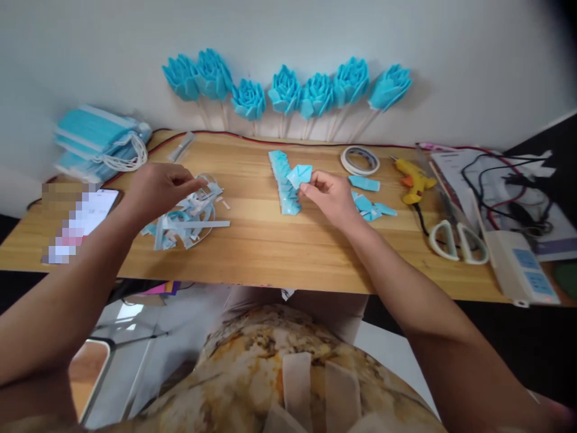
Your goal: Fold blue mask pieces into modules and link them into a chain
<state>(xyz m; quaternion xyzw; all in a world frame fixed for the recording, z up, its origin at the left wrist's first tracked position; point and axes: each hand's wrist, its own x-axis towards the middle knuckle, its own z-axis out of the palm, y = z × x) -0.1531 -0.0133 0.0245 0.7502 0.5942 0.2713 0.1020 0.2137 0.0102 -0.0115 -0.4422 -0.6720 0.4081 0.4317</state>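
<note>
My right hand (331, 195) pinches a folded light-blue petal piece (301, 175) between thumb and fingers. Directly left of it lies an overlapping row of similar folded pieces (282, 180). Several loose blue pieces (372, 207) rest just beyond my right wrist. My left hand (160, 189) is over a tangled heap of white and blue scraps (193, 219), its fingers curled and drawn together. Whatever those fingers hold, if anything, cannot be made out. Along the wall, several blue flowers (285, 90) on thin sticks lean upright.
A stack of blue face masks (97, 135) and a phone (85, 225) lie at the left. To the right are a tape roll (346, 161), a yellow glue gun (415, 180), white-handled scissors (444, 240), a white power strip (523, 267) and tangled black cables (509, 168).
</note>
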